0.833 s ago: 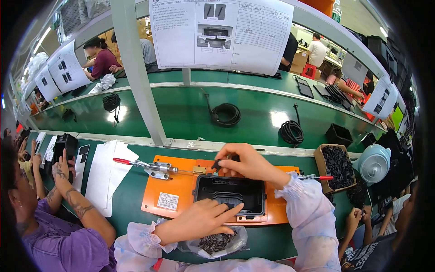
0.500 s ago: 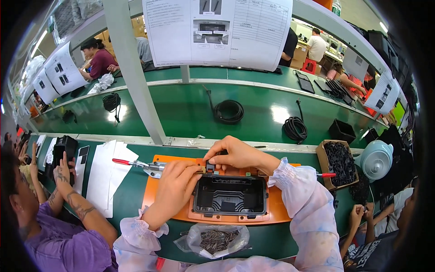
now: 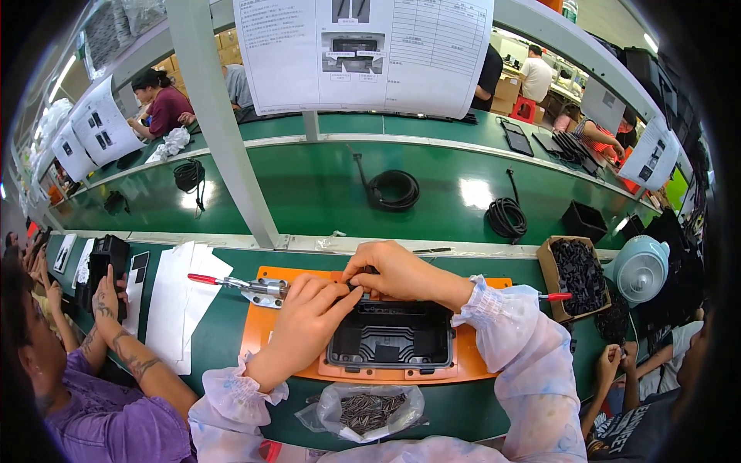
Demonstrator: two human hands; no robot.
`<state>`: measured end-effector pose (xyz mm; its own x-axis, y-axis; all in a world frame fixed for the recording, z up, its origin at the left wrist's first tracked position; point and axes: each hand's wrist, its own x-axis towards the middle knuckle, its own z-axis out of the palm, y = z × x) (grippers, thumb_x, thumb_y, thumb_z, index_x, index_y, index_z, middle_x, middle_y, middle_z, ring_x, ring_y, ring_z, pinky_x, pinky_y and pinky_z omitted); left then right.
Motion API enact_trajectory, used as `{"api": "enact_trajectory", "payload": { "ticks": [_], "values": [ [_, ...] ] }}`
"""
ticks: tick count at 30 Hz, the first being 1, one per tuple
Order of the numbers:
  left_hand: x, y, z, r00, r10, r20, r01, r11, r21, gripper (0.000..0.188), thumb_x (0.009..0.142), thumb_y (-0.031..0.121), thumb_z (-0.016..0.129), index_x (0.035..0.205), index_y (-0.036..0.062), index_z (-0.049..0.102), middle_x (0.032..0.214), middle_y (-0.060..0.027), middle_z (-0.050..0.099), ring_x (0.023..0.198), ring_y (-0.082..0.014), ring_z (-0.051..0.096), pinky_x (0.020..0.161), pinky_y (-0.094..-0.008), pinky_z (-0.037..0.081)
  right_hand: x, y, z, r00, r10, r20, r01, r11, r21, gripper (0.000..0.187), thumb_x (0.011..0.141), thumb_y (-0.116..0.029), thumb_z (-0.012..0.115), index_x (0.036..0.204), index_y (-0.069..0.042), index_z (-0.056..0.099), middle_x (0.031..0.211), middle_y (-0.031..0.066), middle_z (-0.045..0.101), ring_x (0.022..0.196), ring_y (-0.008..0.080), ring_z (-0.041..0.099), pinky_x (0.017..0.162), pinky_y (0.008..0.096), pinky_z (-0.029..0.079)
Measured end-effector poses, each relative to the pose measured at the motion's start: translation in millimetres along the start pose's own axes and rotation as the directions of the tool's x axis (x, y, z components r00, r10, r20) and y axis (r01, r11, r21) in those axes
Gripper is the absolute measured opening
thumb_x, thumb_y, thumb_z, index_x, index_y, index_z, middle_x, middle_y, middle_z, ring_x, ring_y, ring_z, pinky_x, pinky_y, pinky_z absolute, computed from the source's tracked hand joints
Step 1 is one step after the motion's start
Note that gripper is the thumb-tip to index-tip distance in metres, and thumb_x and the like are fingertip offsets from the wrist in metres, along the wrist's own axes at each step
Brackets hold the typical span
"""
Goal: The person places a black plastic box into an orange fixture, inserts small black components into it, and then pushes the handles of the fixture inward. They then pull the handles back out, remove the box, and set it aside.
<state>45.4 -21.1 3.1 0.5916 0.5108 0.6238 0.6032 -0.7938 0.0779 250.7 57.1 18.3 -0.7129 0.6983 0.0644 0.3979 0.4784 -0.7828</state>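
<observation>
A black open plastic housing (image 3: 390,339) sits in an orange fixture plate (image 3: 262,328) in front of me. At its far left corner my fingertips meet over a small black part (image 3: 354,285), mostly covered by the fingers. My right hand (image 3: 401,272) comes over the far rim and pinches that part between thumb and fingers. My left hand (image 3: 312,312) is closed beside the housing's left edge, its fingertips against the right ones; what it grips, if anything, is hidden. Red-handled toggle clamps (image 3: 266,287) flank the fixture.
A plastic bag of screws (image 3: 370,410) lies near me. To the right stand a carton of black parts (image 3: 580,278) and a small fan (image 3: 642,272). White papers (image 3: 171,305) lie left, beside a co-worker (image 3: 116,386). Coiled black cables (image 3: 395,190) rest on the green belt beyond.
My left fingertips have moved right to meet the right hand at the small black part. My right hand has shifted slightly left and now hides more of that part.
</observation>
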Motion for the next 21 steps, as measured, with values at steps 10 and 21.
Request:
{"api": "enact_trajectory", "payload": {
  "ticks": [10, 21],
  "values": [
    [0.7, -8.1, 1.7, 0.999, 0.017, 0.033, -0.015, 0.999, -0.050, 0.033, 0.075, 0.006, 0.067, 0.107, 0.0003, 0.070, 0.107, -0.0081, 0.063, 0.106, -0.0276, 0.059, 0.092, -0.0404, 0.048, -8.3, -6.8, 3.8, 0.996, 0.021, -0.088, -0.020, 1.000, 0.017, 0.014, 0.092, -0.003, 0.065, 0.102, 0.005, 0.070, 0.090, 0.0115, 0.062, 0.067, 0.0161, 0.067, 0.058, 0.0278, 0.056],
    [6.2, -8.5, -7.8, 0.982, 0.112, 0.154, -0.119, 0.992, 0.036, 0.035, 0.077, 0.008, 0.064, 0.111, -0.0007, 0.069, 0.107, -0.0091, 0.063, 0.110, -0.0271, 0.058, 0.100, -0.0424, 0.046, -8.6, 0.5, -7.2, 0.994, -0.034, -0.101, 0.036, 0.999, 0.016, 0.022, 0.093, -0.014, 0.068, 0.107, 0.003, 0.070, 0.091, 0.0100, 0.064, 0.069, 0.0131, 0.065, 0.060, 0.0269, 0.053]
  ]
}}
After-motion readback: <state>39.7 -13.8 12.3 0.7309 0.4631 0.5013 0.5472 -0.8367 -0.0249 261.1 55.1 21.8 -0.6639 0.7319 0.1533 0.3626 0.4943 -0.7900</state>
